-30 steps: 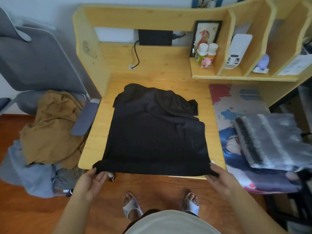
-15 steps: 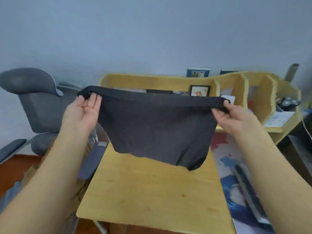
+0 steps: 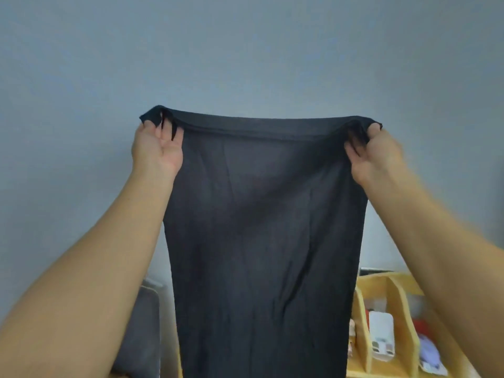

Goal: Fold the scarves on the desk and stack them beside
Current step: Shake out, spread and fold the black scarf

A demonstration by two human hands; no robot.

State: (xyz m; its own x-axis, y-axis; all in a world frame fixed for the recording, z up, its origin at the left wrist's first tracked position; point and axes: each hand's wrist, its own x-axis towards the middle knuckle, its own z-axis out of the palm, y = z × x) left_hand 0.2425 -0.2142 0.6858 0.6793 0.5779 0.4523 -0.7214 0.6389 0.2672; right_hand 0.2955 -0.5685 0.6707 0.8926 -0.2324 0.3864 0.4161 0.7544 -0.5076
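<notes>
Your left hand (image 3: 158, 148) and right hand (image 3: 373, 154) each pinch a top corner of the black scarf (image 3: 261, 227), which hangs flat between them.

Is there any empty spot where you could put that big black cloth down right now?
No bare spot shows right now. The black scarf hangs in front, held up by the left hand and right hand, hiding the desk. Only wall shows above. At the right, the yellow shelf cubbies look crowded with small things. At the left, only part of the grey chair shows.
</notes>
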